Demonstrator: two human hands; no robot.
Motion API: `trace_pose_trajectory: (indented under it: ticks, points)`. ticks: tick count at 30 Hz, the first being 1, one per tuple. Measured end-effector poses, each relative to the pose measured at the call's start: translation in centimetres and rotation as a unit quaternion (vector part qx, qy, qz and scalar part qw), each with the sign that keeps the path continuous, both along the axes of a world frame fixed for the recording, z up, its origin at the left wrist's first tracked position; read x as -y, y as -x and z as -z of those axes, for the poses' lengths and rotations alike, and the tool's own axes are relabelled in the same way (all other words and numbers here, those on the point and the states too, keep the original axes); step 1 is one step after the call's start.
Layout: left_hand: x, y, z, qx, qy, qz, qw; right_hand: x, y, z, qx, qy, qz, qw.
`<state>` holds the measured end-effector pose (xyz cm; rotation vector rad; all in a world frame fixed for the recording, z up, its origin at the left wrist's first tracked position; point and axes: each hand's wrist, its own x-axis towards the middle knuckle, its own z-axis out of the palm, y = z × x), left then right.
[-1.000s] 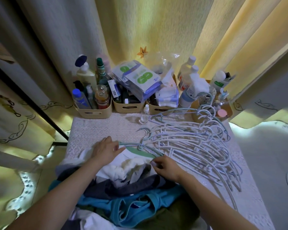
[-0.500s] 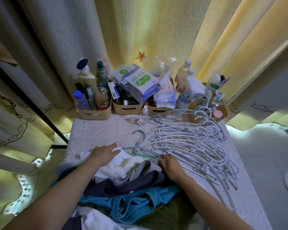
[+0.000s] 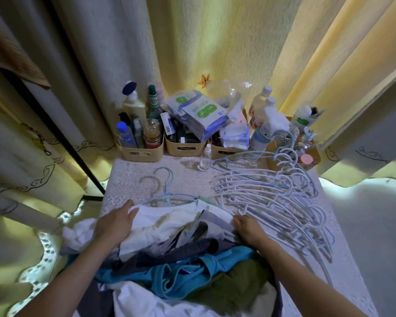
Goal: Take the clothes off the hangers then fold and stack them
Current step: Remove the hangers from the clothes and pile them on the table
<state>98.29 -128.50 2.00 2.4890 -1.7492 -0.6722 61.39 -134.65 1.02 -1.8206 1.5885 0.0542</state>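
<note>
A white top (image 3: 169, 221) lies spread on the near part of the desk (image 3: 128, 177), on a heap of clothes that holds a grey piece (image 3: 183, 250), a teal one (image 3: 185, 275) and an olive one (image 3: 238, 287). A hanger (image 3: 169, 199) sits at the top's far edge with its blue hook pointing away from the person. Its arms touch the cloth, but I cannot tell if they are inside the neck.

The left hand (image 3: 114, 225) rests on the top's left shoulder. Its grip is spread, the fingers lying nearly straight on the fabric and the tips reaching the far edge just beside the hanger's left arm. The right hand (image 3: 249, 229) is at the top's right edge with its fingers bent down onto the cloth. I cannot tell if its grip pinches the fabric or only presses it.

A pile of empty hangers (image 3: 272, 197) fans across the right side of the desk, just beside the right hand. At the back stand baskets (image 3: 142, 154) full of bottles and packets, with a small spray bottle (image 3: 204, 159) in front of them. Yellow curtains (image 3: 204, 42) hang behind.
</note>
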Motion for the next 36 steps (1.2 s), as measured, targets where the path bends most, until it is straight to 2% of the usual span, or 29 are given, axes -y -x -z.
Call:
trace_pose_trajectory:
  ticks: [4, 7, 9, 12, 15, 18, 22, 24, 27, 32, 36]
  points:
    - [0.0, 1.0, -1.9, -0.018, 0.112, 0.03, 0.993, 1.1, -2.7, -2.1, 0.067, 0.07, 0.063, 0.993]
    - [-0.2, 1.3, -2.5, -0.066, 0.168, 0.014, 0.984, 2.1, -5.0, -3.5, 0.12, 0.079, 0.031, 0.989]
    - [-0.6, 1.2, -2.7, -0.096, 0.202, -0.009, 0.975, 2.5, -6.0, -3.9, 0.115, 0.055, 0.009, 0.992]
    - [-1.0, 1.5, -2.6, -0.065, 0.234, -0.011, 0.97, 2.5, -6.6, -3.2, 0.088, 0.037, 0.019, 0.995]
    - [-0.7, 2.0, -2.7, -0.066, 0.232, -0.035, 0.97, 2.1, -6.6, -2.1, 0.062, 0.021, 0.077, 0.995]
    - [-0.5, 2.4, -2.7, -0.073, 0.241, -0.011, 0.968, 1.8, -6.2, -1.3, 0.048, 0.005, 0.083, 0.995]
    - [-0.5, 2.5, -2.6, -0.156, 0.248, -0.028, 0.956, 1.8, -5.8, -1.3, 0.059, -0.005, 0.062, 0.996]
    - [-0.5, 2.7, -2.7, -0.208, 0.207, -0.04, 0.955, 1.7, -5.8, -1.5, 0.075, 0.014, 0.046, 0.996]
    - [0.0, 3.1, -3.0, -0.241, 0.17, -0.021, 0.955, 1.5, -5.9, -1.7, 0.126, 0.05, 0.05, 0.989]
    - [0.6, 3.7, -3.1, -0.197, 0.136, 0.058, 0.969, 1.4, -7.2, -2.4, 0.166, 0.098, 0.003, 0.981]
    - [0.9, 5.3, -3.3, -0.224, 0.18, 0.041, 0.957, 1.2, -7.3, -3.0, 0.169, 0.128, -0.051, 0.976]
